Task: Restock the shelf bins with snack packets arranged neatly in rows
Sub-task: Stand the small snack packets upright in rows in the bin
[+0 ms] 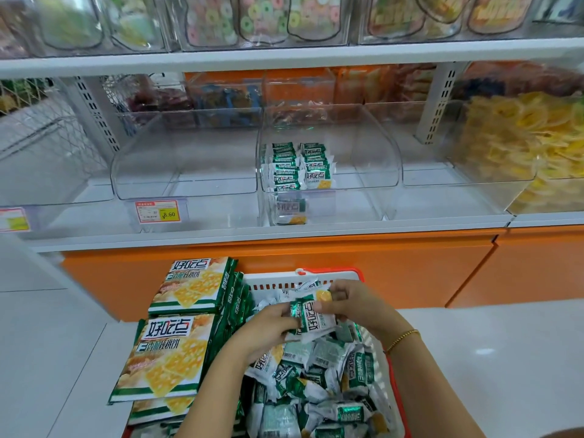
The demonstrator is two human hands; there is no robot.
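Observation:
Both hands are over a red and white basket [316, 275] full of small green and white snack packets [319, 384]. My left hand [268, 330] and my right hand [350, 303] together hold a small stack of these packets [311, 320], fingers curled round its ends. Up on the shelf, a clear bin [373, 153] holds two short rows of the same packets [297, 165] against its left side; the rest of that bin is bare.
Large empty outer bags [177, 336] with the same print lie stacked left of the basket. A bare clear bin [186, 159] with a price tag [158, 211] stands left of the stocked one. Yellow snacks fill the bin [518, 137] at right. An orange cabinet front [347, 257] lies below the shelf.

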